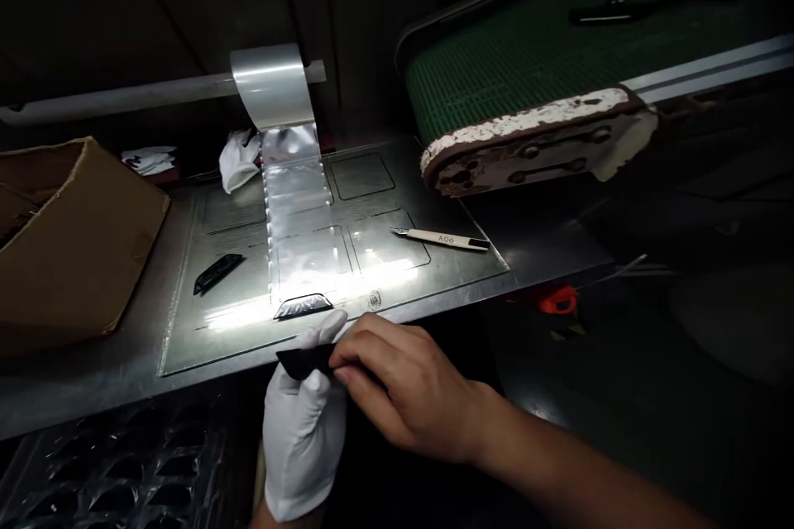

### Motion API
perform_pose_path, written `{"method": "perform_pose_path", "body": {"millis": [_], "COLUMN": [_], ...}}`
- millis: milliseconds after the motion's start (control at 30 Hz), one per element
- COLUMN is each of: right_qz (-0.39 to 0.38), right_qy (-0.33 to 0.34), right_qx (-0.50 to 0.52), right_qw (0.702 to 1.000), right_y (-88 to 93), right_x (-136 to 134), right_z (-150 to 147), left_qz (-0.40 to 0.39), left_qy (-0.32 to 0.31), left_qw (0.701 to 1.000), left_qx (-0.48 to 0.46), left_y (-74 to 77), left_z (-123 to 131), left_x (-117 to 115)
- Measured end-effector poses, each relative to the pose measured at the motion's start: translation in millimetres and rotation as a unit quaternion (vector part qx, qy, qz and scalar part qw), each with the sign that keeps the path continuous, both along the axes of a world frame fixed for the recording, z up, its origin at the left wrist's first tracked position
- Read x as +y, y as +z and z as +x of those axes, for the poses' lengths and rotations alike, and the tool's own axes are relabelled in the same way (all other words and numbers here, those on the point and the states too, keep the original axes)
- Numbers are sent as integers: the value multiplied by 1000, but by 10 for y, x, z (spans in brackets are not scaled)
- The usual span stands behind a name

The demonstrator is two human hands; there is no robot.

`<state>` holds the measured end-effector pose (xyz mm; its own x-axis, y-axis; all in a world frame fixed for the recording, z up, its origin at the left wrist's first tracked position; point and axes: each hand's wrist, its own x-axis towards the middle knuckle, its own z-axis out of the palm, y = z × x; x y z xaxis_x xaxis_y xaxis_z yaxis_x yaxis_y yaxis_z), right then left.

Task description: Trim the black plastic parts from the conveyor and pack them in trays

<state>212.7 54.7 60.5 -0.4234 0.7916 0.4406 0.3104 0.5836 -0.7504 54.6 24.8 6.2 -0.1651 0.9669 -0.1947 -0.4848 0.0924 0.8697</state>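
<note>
My left hand, in a white glove, is closed on a small black plastic part at the table's front edge. The bare fingers of my right hand pinch the right end of the same part and hide it. Just beyond lies a strip of clear film, fed from a roll. A dark-edged, shiny trapezoid piece sits at the strip's near end. Another black part rests to the left on the mat. A craft knife marked A06 lies on the right.
A cardboard box stands at the left. Below it is a clear tray with several dark parts in its pockets. White gloves lie at the back. A green conveyor belt overhangs the table's right rear; an orange object is below.
</note>
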Motion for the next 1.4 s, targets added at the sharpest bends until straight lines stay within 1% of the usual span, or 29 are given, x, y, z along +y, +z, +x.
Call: {"method": "perform_pose_path", "body": {"millis": [100, 167, 200, 233, 267, 300, 333, 367, 400, 433, 467, 533, 567, 600, 667, 733, 800, 867, 900, 933, 967, 1033, 1100, 1133, 1200, 1267, 1300, 1333, 1400], "right_qz": [-6, -12, -11, -5, 5, 22, 41, 59, 72, 81, 85, 83, 82, 80, 73, 59, 44, 30, 24, 23, 24, 33, 23, 7, -24, -36, -39, -43, -52], "right_qy": [44, 71, 75, 68, 51, 29, 7, -10, -18, -17, -13, -5, -2, 0, 2, 4, -11, -52, -84, -122, -161, -232, -265, -266, -270, -283, -285, -274, -205], "right_qx": [-32, -48, -57, -72, -99, -142, -198, -261, -321, -372, -408, -447, -457, -466, -481, -476, -434, -368, -341, -326, -326, -362, -398, -403, -379, -337, -318, -301, -278], "right_qw": [998, 996, 995, 995, 994, 989, 979, 964, 944, 925, 909, 891, 886, 881, 874, 877, 900, 928, 936, 937, 931, 902, 878, 876, 885, 897, 904, 913, 937], "right_y": [-22, 7, 42, 86, 132, 173, 203, 221, 224, 215, 196, 144, 118, 96, 74, 90, 134, 168, 166, 143, 99, -41, -198, -259, -311, -273, -230, -182, -89], "right_x": [153, 277, 358, 454, 562, 678, 794, 905, 1003, 1085, 1149, 1229, 1250, 1262, 1273, 1265, 1228, 1157, 1114, 1072, 1033, 973, 928, 907, 864, 823, 809, 800, 806], "right_z": [-39, 3, 23, 35, 36, 26, 5, -25, -63, -106, -153, -251, -299, -344, -410, -409, -294, -42, 130, 322, 523, 901, 1180, 1267, 1341, 1303, 1252, 1183, 998], "left_qz": [26, 30, 35, 46, 61, 82, 103, 119, 127, 125, 121, 110, 105, 99, 85, 73, 68, 62, 61, 63, 64, 70, 66, 57, 32, 36, 57, 87, 145], "left_qy": [-17, -29, -24, -6, 27, 74, 129, 173, 194, 193, 171, 108, 90, 88, 106, 116, 115, 112, 113, 115, 115, 108, 101, 98, 88, 62, 46, 27, -12], "left_qw": [999, 995, 994, 993, 991, 986, 974, 957, 937, 918, 901, 880, 873, 868, 860, 859, 860, 865, 868, 870, 872, 868, 863, 861, 855, 839, 823, 801, 741], "left_qx": [41, 87, 100, 108, 113, 125, 153, 201, 262, 324, 379, 449, 468, 479, 492, 493, 492, 485, 480, 475, 472, 479, 491, 496, 509, 539, 563, 592, 655], "left_y": [47, 123, 172, 224, 275, 320, 357, 382, 396, 398, 392, 367, 354, 346, 343, 352, 354, 342, 332, 321, 311, 304, 321, 337, 376, 407, 415, 417, 402], "left_z": [-55, -102, -136, -180, -236, -303, -379, -458, -536, -607, -668, -749, -769, -779, -780, -780, -789, -802, -807, -810, -809, -802, -795, -796, -815, -858, -884, -911, -959], "left_x": [3, 51, 95, 151, 219, 296, 379, 462, 541, 611, 669, 743, 760, 767, 763, 750, 740, 735, 734, 732, 730, 723, 715, 712, 720, 757, 787, 825, 911]}}
